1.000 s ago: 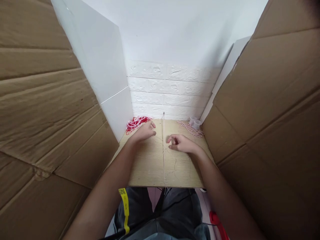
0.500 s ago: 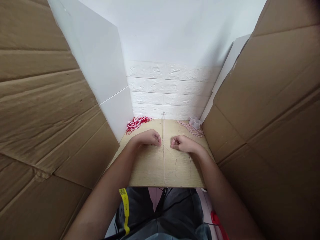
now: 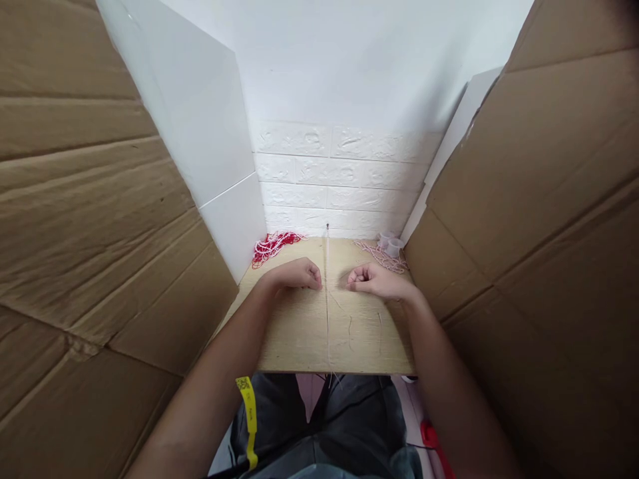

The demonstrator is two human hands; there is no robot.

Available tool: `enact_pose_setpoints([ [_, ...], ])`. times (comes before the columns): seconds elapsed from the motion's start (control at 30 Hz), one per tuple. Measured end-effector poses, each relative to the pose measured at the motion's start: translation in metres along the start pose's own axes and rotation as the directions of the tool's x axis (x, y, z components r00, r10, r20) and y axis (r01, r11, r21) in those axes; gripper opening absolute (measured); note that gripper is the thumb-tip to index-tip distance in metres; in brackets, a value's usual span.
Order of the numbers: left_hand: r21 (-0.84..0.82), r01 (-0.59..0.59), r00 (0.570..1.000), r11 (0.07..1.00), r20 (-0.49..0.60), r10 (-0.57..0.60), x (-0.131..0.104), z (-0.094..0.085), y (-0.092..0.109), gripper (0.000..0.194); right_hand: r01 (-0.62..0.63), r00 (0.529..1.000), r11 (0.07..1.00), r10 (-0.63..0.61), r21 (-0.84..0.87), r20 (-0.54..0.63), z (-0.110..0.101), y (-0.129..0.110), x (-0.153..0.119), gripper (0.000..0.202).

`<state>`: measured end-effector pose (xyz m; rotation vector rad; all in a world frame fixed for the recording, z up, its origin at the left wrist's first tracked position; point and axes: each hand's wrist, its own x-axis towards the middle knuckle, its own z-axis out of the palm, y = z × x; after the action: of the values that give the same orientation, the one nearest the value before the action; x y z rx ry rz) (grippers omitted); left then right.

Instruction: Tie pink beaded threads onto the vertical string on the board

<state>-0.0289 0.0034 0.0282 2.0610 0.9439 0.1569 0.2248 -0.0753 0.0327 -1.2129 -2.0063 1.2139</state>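
Note:
A thin pale cord runs down the middle of the wooden board, from a small hook at the back to the front edge, where loose ends hang over. Just left of the cord is my left hand, its fingers pinched together; what they hold is too small to name. On the other side, my right hand is a little farther from the cord. Its fingers are curled with thumb and forefinger close together, and anything between them is too fine to make out.
Red and white cords lie in a heap at the back left. Pink cords and small clear cups are at the back right. Short thread pieces lie on the board. Cardboard panels stand on both sides.
My right hand has moved right and slightly up, away from the cord. My left hand has stayed in place.

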Motion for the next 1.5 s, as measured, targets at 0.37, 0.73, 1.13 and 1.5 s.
enact_pose_setpoints([
  [0.37, 0.019, 0.044, 0.997, 0.999, -0.069, -0.043, 0.004, 0.004, 0.002, 0.020, 0.004, 0.995, 1.000, -0.006, 0.020, 0.104, 0.004, -0.005, -0.003, 0.023],
  [0.73, 0.028, 0.017, 0.998, 0.999, -0.059, -0.015, 0.007, 0.006, -0.004, 0.025, -0.032, 0.993, 0.995, 0.042, -0.100, 0.108, 0.012, 0.022, 0.013, 0.017],
  [1.13, -0.003, -0.010, 0.998, 1.000, -0.055, 0.010, 0.005, 0.005, -0.001, 0.026, -0.065, 0.993, 0.971, 0.087, -0.230, 0.085, 0.020, 0.017, 0.012, 0.012],
  [1.5, -0.038, 0.015, 0.999, 0.999, -0.031, -0.016, -0.011, -0.004, 0.016, 0.041, -0.064, 0.998, 0.957, 0.067, -0.283, 0.002, 0.028, 0.011, 0.014, 0.024],
])
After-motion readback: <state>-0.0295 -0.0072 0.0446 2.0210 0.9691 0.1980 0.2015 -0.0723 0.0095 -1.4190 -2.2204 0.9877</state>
